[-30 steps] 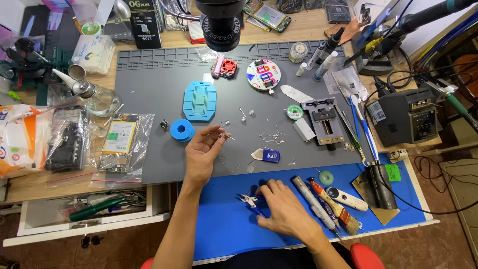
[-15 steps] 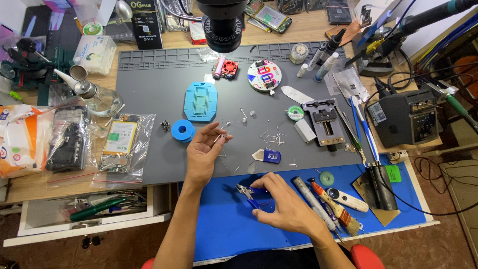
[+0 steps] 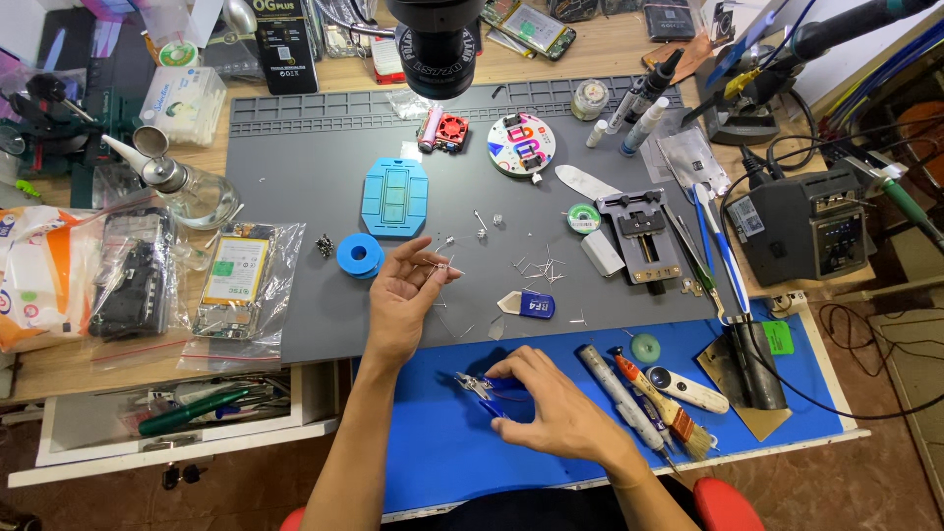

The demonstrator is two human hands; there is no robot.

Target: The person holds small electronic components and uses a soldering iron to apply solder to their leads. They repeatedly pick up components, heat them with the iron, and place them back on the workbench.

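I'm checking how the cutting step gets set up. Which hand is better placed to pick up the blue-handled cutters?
Probably the right hand: it already lies on the blue-handled cutters on the blue mat. The left hand is over the grey mat, pinching a thin wire.

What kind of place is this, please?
Probably an electronics repair bench. A microscope head hangs over a grey work mat, a soldering station stands at the right, and the right hand holds small cutters.

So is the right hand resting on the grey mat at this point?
No: the right hand lies on the blue mat, closed around small blue-handled cutters, while the left hand is over the grey mat.
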